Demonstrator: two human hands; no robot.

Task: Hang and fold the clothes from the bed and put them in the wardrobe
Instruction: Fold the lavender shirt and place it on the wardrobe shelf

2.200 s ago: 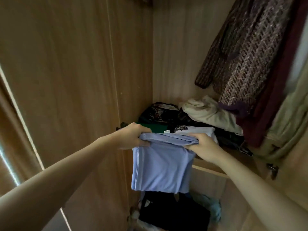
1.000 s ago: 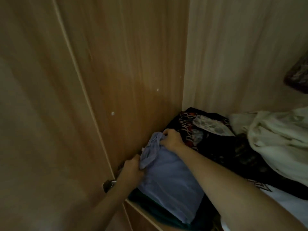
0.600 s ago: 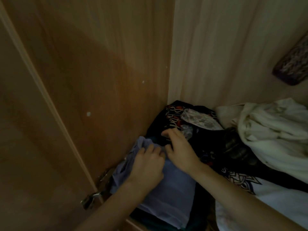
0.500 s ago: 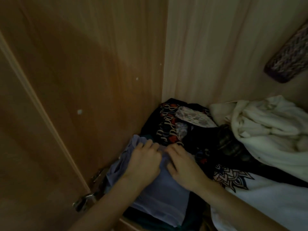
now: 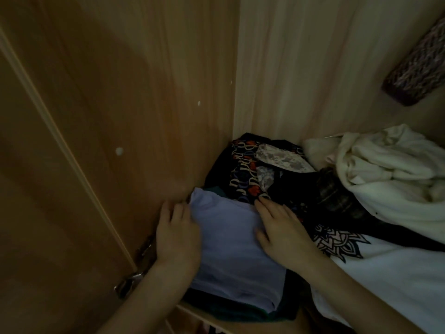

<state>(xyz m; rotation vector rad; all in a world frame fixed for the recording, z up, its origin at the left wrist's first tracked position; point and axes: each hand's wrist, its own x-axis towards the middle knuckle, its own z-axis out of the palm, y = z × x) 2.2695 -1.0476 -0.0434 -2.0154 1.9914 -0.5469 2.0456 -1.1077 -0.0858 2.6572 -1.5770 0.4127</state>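
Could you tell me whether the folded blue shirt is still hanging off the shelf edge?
No, the folded blue shirt lies flat on the pile, both hands pressing its sides.

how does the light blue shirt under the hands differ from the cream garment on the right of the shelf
The light blue shirt is folded flat into a neat rectangle; the cream garment lies crumpled in a heap. The blue shirt sits at the shelf's left, against the side wall, with the left hand and right hand flat on it; nothing touches the cream one. Both are plain, without prints, and lie on the same wardrobe shelf.
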